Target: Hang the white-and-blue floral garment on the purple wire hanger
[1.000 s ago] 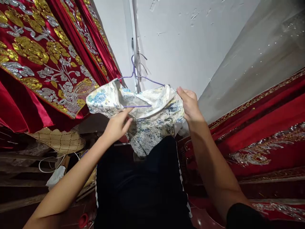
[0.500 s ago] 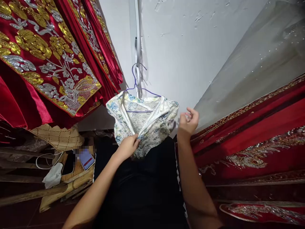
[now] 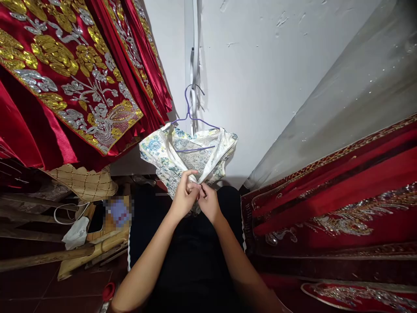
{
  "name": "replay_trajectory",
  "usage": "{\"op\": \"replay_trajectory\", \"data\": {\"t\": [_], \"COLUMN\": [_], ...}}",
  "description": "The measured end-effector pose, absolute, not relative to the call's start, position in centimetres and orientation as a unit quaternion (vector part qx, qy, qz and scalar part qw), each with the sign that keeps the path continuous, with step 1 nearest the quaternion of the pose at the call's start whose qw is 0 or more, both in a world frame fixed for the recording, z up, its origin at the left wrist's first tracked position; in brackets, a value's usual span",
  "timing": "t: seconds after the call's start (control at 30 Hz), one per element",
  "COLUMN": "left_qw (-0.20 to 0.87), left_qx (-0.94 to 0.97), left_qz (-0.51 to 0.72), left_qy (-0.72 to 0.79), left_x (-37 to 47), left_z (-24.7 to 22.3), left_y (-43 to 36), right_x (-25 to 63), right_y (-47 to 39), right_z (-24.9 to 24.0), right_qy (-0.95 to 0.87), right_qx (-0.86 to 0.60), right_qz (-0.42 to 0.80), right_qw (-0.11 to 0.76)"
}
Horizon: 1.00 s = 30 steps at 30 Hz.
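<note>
A white shirt with a blue and yellow floral print (image 3: 154, 148) hangs on a purple wire hanger (image 3: 188, 104). Both hands meet at the lower point of its V-shaped front opening. My left hand (image 3: 185, 193) pinches the left front edge, its index finger raised. My right hand (image 3: 208, 200) is closed on the other front edge, fingertips almost touching those of the left. Whether a button sits between the fingertips is too small to tell. The shirt's lower part is mostly hidden behind the hands.
Red garments with gold and silver sequins (image 3: 94, 87) hang at the left. Red embroidered cloth (image 3: 325, 217) and a sheer sparkly fabric (image 3: 332, 113) fill the right. A bamboo stool (image 3: 110, 241) at lower left holds a dark phone (image 3: 96, 217) and a white cable (image 3: 67, 219).
My right hand has come in from the shirt's right side and taken hold of the front edge beside my left hand. The shirt's right side has drawn inward.
</note>
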<state>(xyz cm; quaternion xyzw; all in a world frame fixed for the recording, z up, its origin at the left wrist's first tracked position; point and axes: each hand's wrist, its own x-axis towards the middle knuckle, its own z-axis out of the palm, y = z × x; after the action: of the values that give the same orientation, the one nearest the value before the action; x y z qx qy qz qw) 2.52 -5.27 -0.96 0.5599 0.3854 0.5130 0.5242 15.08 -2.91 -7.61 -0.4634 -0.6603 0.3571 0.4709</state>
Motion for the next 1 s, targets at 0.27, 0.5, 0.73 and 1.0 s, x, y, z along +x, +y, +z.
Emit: {"op": "replay_trajectory", "data": {"t": [0.27,0.5,0.73,1.0], "left_qw": [0.465,0.415,0.414,0.428], "left_qx": [0.517,0.547,0.581,0.565], "left_qz": [0.635,0.655,0.616,0.627], "left_qy": [0.336,0.316,0.335,0.322], "left_x": [0.7,0.8,1.7,1.6], "left_z": [8.1,11.4,9.5,8.1], "left_y": [1.0,2.1,0.0,0.3], "right_x": [14.6,16.3,17.7,15.9], "right_y": [-0.9,-1.3,1.1,3.1], "right_z": [-8.5,-7.9,3.2,8.6], "right_qy": [-0.653,-0.699,-0.655,-0.761], "right_qx": [-0.484,-0.433,-0.423,-0.403], "right_qz": [0.373,0.473,0.332,0.214], "right_qw": [0.447,0.317,0.531,0.460]}}
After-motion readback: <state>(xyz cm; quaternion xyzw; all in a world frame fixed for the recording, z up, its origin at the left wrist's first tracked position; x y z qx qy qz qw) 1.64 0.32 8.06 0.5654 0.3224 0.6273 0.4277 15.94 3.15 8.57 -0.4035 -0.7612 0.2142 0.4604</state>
